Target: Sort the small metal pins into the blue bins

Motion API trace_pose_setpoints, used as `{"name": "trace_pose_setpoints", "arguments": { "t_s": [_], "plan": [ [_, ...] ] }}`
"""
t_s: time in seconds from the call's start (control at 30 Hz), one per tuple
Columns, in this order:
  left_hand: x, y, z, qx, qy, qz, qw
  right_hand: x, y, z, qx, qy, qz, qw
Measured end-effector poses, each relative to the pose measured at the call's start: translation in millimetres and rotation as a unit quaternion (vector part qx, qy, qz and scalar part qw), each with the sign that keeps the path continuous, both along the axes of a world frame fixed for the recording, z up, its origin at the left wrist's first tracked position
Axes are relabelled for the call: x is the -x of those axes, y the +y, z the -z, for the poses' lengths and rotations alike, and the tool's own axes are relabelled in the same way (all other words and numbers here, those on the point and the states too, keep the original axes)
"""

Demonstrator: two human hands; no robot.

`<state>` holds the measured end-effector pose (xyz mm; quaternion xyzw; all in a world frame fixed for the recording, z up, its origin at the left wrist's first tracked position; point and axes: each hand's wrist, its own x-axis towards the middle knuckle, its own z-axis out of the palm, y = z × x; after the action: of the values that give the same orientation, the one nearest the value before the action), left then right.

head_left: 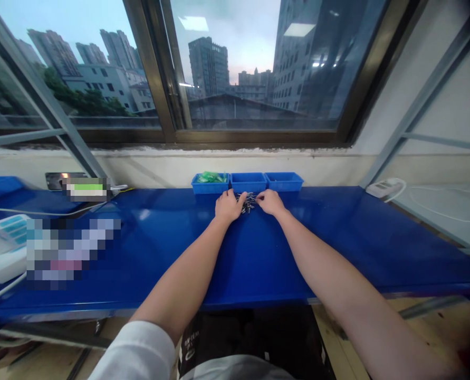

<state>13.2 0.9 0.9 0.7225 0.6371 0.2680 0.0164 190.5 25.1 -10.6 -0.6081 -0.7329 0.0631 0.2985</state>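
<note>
Deep blue tabletop [258, 253], blue bins [248, 186], silvery pieces [249, 200]

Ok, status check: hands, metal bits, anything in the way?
Left hand beside metal bits, thumb spread. Right hand opposite, hold unclear. Metal bits loosely heaped on table. Bins just beyond; no obstruction seen.

There are two hands [227, 207] [271, 202], one metal pile [248, 202], four bins [211, 188] [248, 186] [285, 186] [0, 190].

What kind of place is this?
Likely a small-parts workstation, perhaps in a workshop or factory. Three blue bins line the back of a long blue bench, and a pile of small metal-looking parts lies between the left hand and right hand.
</note>
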Motion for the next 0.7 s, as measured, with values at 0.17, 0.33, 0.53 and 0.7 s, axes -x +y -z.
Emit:
{"name": "trace_pose_setpoints", "arguments": {
  "t_s": [0.17,0.33,0.53,0.7],
  "plan": [
    [8.5,3.0,-4.0,-0.04,-0.029,-0.002,0.999,-0.6,2.3,2.3,-0.03,0.064,-0.023,0.997],
    [6.7,1.4,-7.9,-0.036,-0.009,0.042,0.998,5.1,-4.8,-3.4,-0.036,0.181,-0.132,0.974],
    [2.5,-1.3,-9.1,-0.031,-0.03,0.117,0.992,11.6,-10.3,-8.1,-0.05,0.245,-0.178,0.952],
    [4.1,0.1,-7.8,-0.035,-0.119,0.148,0.981,13.0,-9.6,-9.6,-0.046,0.286,-0.184,0.939]
  ]
}}
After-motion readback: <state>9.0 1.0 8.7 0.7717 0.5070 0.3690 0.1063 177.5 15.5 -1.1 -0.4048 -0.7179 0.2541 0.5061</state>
